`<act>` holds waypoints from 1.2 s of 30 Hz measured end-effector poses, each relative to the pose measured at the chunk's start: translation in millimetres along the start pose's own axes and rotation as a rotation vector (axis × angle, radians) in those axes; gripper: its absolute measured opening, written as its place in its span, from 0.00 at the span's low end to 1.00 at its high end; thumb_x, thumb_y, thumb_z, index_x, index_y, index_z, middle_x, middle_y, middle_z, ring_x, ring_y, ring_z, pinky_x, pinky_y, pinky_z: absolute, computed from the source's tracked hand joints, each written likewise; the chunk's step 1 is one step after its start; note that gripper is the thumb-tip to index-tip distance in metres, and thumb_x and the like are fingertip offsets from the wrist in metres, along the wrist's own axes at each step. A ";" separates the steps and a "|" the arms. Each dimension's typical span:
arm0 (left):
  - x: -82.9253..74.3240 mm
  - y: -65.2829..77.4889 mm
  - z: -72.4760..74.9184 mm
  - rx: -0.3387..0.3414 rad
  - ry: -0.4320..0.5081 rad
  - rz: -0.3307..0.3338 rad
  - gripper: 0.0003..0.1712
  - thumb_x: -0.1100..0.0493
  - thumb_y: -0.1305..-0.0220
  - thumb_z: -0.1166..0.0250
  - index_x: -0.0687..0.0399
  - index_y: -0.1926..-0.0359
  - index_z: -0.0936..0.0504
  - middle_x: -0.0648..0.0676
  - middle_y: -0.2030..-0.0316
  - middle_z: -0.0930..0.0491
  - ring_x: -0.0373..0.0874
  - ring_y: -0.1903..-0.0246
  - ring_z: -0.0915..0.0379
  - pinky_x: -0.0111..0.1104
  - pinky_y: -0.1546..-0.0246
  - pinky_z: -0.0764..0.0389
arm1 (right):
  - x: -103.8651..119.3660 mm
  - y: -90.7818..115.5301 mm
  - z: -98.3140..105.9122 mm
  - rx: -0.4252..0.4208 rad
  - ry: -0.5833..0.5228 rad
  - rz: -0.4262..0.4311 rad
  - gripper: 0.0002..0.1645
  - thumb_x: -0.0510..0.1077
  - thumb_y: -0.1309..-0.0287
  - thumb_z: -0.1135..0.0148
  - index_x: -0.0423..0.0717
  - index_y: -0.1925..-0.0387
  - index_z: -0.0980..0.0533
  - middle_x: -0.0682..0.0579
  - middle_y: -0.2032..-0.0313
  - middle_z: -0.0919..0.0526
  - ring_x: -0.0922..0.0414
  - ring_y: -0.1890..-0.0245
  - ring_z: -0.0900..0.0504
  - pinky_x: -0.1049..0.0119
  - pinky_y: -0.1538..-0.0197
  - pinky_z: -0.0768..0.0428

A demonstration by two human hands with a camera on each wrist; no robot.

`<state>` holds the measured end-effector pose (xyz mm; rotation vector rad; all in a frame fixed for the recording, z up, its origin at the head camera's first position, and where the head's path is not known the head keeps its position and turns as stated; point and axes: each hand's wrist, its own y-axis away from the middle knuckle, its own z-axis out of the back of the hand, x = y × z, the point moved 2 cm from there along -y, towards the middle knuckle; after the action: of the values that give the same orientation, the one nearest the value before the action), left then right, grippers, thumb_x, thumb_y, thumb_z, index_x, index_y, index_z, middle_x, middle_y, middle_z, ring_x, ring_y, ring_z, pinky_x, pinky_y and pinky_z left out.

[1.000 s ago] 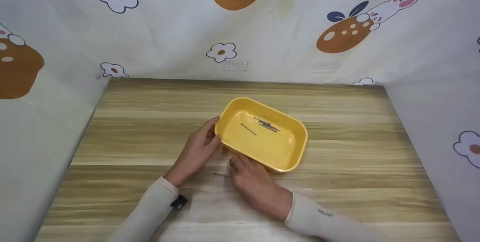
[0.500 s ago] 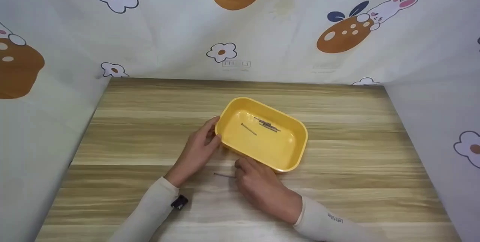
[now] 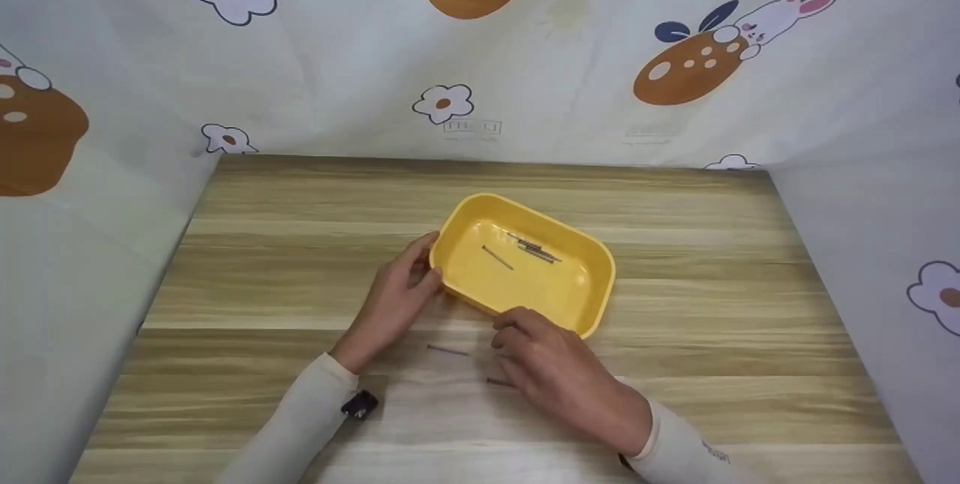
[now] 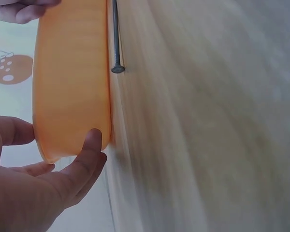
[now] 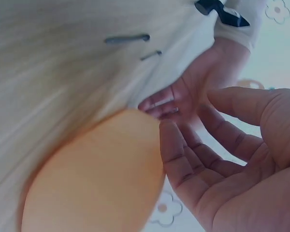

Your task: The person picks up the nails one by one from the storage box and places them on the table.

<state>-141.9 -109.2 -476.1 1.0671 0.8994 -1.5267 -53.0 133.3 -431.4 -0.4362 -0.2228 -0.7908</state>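
A yellow plastic box [image 3: 517, 285] sits at an angle on the table, with several nails [image 3: 536, 250] near its far side and one nail [image 3: 497, 257] apart from them. My left hand [image 3: 390, 300] holds the box's left end, fingers and thumb around the corner. At the near rim is my right hand [image 3: 562, 368], its fingers loosely bent; the right wrist view shows nothing between thumb and fingers. On the table in front of the box lies a nail [image 3: 448, 350]. A second nail [image 3: 500, 382] is partly hidden beneath the right hand in the head view.
The wood-grain table [image 3: 300, 244] is enclosed by pale printed sheets [image 3: 337, 56] at the back and both sides. A small black device [image 3: 360, 404] is on the left wrist.
My right hand has drawn back to the right and lifted off the nails, uncovering the whole of one and the end of another. The left hand and the box have stayed put.
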 end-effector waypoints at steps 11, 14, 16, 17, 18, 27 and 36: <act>-2.4 -2.5 0.6 -0.023 0.036 0.027 0.34 0.65 0.22 0.37 0.61 0.19 0.30 0.63 0.35 0.17 0.53 0.36 0.18 0.46 0.35 0.17 | -24.1 9.2 28.5 -0.130 -0.052 -0.101 0.11 0.33 0.41 0.18 0.43 0.58 0.13 0.50 0.48 0.14 0.57 0.54 0.13 0.63 0.55 0.10; -4.3 -2.6 0.5 -0.034 0.055 0.031 0.33 0.67 0.23 0.37 0.64 0.20 0.29 0.64 0.33 0.18 0.55 0.33 0.19 0.47 0.34 0.17 | -30.3 9.6 31.9 -0.137 -0.064 -0.129 0.11 0.32 0.40 0.19 0.41 0.57 0.14 0.50 0.48 0.14 0.55 0.55 0.12 0.63 0.57 0.11; -4.8 -2.4 0.4 -0.041 0.067 0.037 0.33 0.67 0.24 0.37 0.65 0.20 0.29 0.64 0.32 0.19 0.55 0.32 0.20 0.47 0.33 0.18 | -34.1 9.0 33.3 -0.131 -0.073 -0.161 0.11 0.33 0.38 0.20 0.41 0.57 0.14 0.50 0.48 0.14 0.54 0.55 0.12 0.63 0.57 0.11; -5.0 -2.4 0.5 -0.044 0.072 0.040 0.33 0.68 0.24 0.37 0.65 0.20 0.29 0.64 0.32 0.19 0.55 0.32 0.21 0.47 0.33 0.18 | -35.8 8.4 33.8 -0.128 -0.075 -0.177 0.11 0.33 0.38 0.20 0.41 0.57 0.14 0.50 0.48 0.14 0.53 0.55 0.12 0.63 0.56 0.11; -5.1 -2.5 0.5 -0.047 0.075 0.041 0.33 0.68 0.24 0.37 0.65 0.21 0.29 0.64 0.32 0.19 0.55 0.31 0.21 0.47 0.32 0.19 | -37.6 7.8 34.2 -0.124 -0.079 -0.196 0.11 0.34 0.38 0.20 0.42 0.56 0.14 0.50 0.48 0.14 0.53 0.54 0.12 0.63 0.56 0.11; -4.5 -4.5 -1.4 -0.043 0.062 0.066 0.34 0.67 0.24 0.37 0.63 0.20 0.28 0.64 0.34 0.18 0.55 0.31 0.21 0.47 0.31 0.19 | -56.6 -0.1 29.3 -0.130 -0.112 -0.290 0.11 0.34 0.37 0.20 0.40 0.55 0.13 0.49 0.50 0.14 0.50 0.54 0.12 0.60 0.58 0.10; -2.7 -4.6 -1.6 -0.037 0.063 0.058 0.34 0.67 0.24 0.37 0.63 0.20 0.29 0.64 0.35 0.18 0.56 0.33 0.20 0.48 0.32 0.19 | -71.0 -10.7 22.7 -0.097 -0.097 -0.335 0.10 0.35 0.36 0.21 0.38 0.54 0.13 0.48 0.51 0.14 0.50 0.59 0.14 0.60 0.58 0.11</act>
<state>-145.9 -105.9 -474.0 1.1099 0.9290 -1.4305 -110.1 182.2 -433.1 -0.5371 -0.3545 -1.1136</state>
